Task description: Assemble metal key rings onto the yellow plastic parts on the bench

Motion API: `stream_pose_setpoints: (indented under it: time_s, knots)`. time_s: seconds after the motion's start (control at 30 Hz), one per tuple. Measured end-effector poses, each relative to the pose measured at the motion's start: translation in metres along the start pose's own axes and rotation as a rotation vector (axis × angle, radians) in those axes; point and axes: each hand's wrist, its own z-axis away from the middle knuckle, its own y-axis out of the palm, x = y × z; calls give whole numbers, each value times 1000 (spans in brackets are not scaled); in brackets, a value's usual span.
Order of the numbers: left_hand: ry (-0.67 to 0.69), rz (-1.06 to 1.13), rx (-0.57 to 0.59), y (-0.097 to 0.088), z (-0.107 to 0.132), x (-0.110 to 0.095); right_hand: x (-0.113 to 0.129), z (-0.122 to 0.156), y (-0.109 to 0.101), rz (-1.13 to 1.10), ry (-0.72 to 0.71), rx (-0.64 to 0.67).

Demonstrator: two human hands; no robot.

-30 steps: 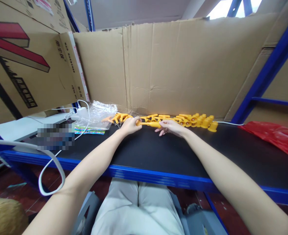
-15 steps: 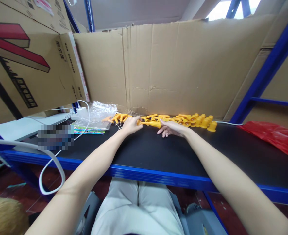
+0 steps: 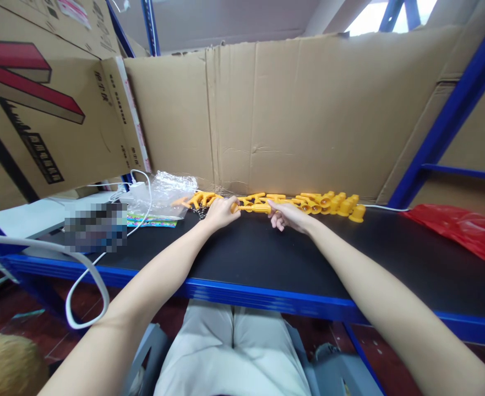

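Observation:
My left hand (image 3: 221,212) is closed round the left end of a yellow plastic part (image 3: 254,208) that lies on the black shelf top (image 3: 267,258). My right hand (image 3: 287,215) pinches the right end of the same part, its other fingers curled under. Behind both hands runs a row of several yellow plastic pieces (image 3: 308,202) along the foot of the cardboard wall (image 3: 292,115). Forked orange-yellow pieces (image 3: 199,199) lie just left of my left hand.
A clear plastic bag (image 3: 165,190) and a white cable (image 3: 89,275) with a charger lie at the left. A red plastic bag (image 3: 465,231) lies at the right. Blue shelf posts (image 3: 448,126) and large cardboard boxes (image 3: 39,99) flank the space. My knees show below the shelf edge.
My right hand has drawn in slightly to the left and closed its fingers on the yellow part's end. My left hand has hardly moved.

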Motion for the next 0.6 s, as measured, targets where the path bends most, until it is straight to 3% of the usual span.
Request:
stream_pose_setpoints:
  time_s: [0.3, 0.43, 0.6]
  knots:
    - [-69, 10, 15, 5, -3, 1, 1, -2, 2, -21, 104, 4]
    - [-97, 19, 21, 5, -4, 2, 0, 0, -3, -73, -5, 38]
    - [-79, 48, 26, 2, -3, 2, 0, 0, -2, -41, -68, -26]
